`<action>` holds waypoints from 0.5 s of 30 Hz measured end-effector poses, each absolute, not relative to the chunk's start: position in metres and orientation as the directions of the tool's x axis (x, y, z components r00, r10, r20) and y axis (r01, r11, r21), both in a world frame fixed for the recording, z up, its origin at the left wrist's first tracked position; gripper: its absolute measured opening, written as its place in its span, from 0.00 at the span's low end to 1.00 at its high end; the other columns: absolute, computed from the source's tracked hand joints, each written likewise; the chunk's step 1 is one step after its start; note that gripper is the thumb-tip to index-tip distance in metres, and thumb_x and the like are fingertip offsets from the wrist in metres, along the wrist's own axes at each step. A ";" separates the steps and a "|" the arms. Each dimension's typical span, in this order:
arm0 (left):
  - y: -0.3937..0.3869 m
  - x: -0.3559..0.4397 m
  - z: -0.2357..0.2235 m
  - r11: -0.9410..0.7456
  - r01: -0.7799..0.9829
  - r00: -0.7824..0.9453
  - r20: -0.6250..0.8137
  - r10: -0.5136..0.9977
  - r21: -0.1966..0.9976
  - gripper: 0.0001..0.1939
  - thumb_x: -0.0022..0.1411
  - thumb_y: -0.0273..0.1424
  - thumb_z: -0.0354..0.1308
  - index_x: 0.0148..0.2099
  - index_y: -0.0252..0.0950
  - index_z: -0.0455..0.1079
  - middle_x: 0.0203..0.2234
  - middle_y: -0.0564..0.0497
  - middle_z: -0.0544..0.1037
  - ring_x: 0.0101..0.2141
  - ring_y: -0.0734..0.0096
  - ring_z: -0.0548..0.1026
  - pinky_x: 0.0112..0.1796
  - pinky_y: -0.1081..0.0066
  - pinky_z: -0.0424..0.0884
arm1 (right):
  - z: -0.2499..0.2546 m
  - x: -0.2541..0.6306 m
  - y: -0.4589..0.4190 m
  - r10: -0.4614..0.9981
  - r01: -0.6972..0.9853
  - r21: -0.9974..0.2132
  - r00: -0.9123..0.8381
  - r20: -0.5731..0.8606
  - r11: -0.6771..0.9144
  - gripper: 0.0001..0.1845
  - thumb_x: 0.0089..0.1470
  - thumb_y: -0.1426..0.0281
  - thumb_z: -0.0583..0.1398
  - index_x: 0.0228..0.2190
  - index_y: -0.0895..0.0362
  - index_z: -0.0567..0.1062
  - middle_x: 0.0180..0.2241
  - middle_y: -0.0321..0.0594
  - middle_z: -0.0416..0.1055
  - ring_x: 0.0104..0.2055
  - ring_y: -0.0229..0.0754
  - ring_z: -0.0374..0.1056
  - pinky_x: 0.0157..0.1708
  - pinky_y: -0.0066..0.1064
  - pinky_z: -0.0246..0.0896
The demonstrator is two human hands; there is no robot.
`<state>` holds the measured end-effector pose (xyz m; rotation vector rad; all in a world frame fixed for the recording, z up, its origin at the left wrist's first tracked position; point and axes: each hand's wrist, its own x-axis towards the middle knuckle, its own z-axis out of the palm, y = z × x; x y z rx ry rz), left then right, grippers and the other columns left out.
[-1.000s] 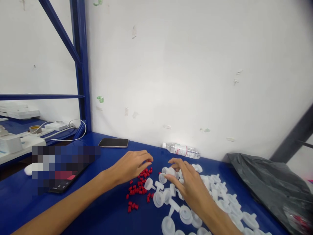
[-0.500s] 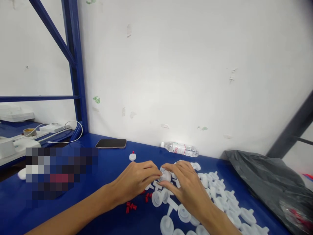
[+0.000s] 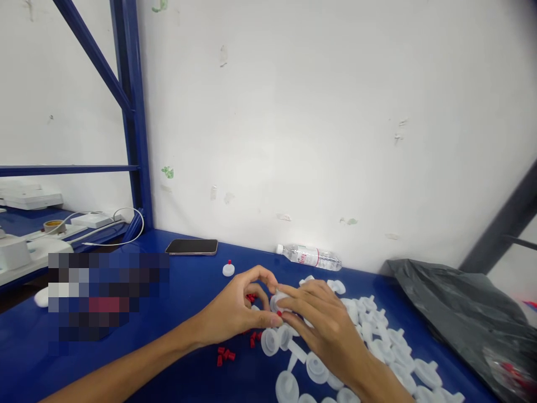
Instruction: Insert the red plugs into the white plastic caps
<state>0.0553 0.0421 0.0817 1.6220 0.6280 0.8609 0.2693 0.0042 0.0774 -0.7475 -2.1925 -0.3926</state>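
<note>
Between my two hands is a translucent white plastic spout cap (image 3: 277, 302), its round side partly covered by fingers. A small red tip (image 3: 279, 314) shows at its lower edge. My left hand (image 3: 235, 305) curves around the cap's left side, with the thumb beside the red tip and the index finger near the top. My right hand (image 3: 327, 319) grips the cap from the right with its fingers across it. Below the hands lie more white spout caps (image 3: 316, 368) and loose red tips (image 3: 225, 355).
A white cap with a red tip (image 3: 228, 270) stands apart near a phone (image 3: 192, 247). A clear bottle (image 3: 310, 256) lies by the wall. At right are a heap of white caps (image 3: 403, 358) and a dark plastic bag (image 3: 453, 313). Blue rack posts (image 3: 136, 112) rise at left.
The left hand has opened into a wider curve, its thumb now lower at the cap. The cap has turned, and a red tip now shows at its lower edge.
</note>
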 end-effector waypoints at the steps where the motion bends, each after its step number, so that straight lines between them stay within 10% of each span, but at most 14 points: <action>1: 0.041 0.055 0.082 -0.212 -0.053 0.614 0.199 0.763 0.976 0.25 0.51 0.34 0.74 0.49 0.40 0.69 0.42 0.53 0.75 0.35 0.76 0.73 0.28 0.80 0.66 | 0.076 0.269 0.003 0.386 0.605 0.033 -0.548 0.742 0.795 0.06 0.64 0.74 0.61 0.43 0.53 0.74 0.46 0.38 0.80 0.33 0.39 0.67 0.37 0.36 0.60; 5: 0.037 0.057 0.081 -0.053 -0.116 0.742 0.122 0.659 0.992 0.32 0.54 0.34 0.72 0.60 0.42 0.67 0.42 0.48 0.77 0.37 0.69 0.76 0.35 0.71 0.72 | 0.073 0.264 -0.001 0.346 0.546 0.043 -0.588 0.732 0.837 0.07 0.63 0.75 0.61 0.43 0.54 0.73 0.39 0.34 0.81 0.26 0.37 0.63 0.28 0.33 0.57; 15: 0.034 0.061 0.077 -0.030 -0.141 0.766 0.128 0.630 0.990 0.16 0.55 0.28 0.69 0.46 0.30 0.77 0.28 0.53 0.73 0.28 0.78 0.68 0.30 0.76 0.64 | 0.069 0.263 0.000 0.323 0.526 0.060 -0.604 0.728 0.849 0.10 0.62 0.75 0.62 0.46 0.56 0.74 0.43 0.36 0.81 0.27 0.35 0.71 0.26 0.29 0.62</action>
